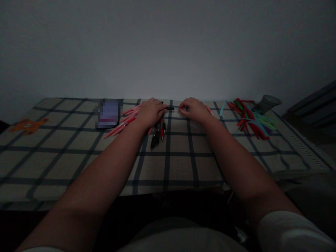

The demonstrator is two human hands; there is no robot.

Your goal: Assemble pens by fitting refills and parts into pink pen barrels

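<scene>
My left hand (151, 112) is closed on a dark pen (170, 108), which points to the right from its fingertips. Pink pens (118, 128) fan out on the left of that hand, and several black and red pens (157, 134) lie just below it. My right hand (193, 109) has its thumb and index finger pinched near the pen's tip; what they hold, if anything, is too small to make out. Beside the right hand, a pink-and-white pen (210, 110) rests on the cloth.
A checked cloth (181, 168) covers the table against a wall. A blurred device (109, 113) and an orange bear-shaped piece (28, 126) lie at the left. Colourful strips (250, 120) and a grey transparent cup (267, 102) are at the right.
</scene>
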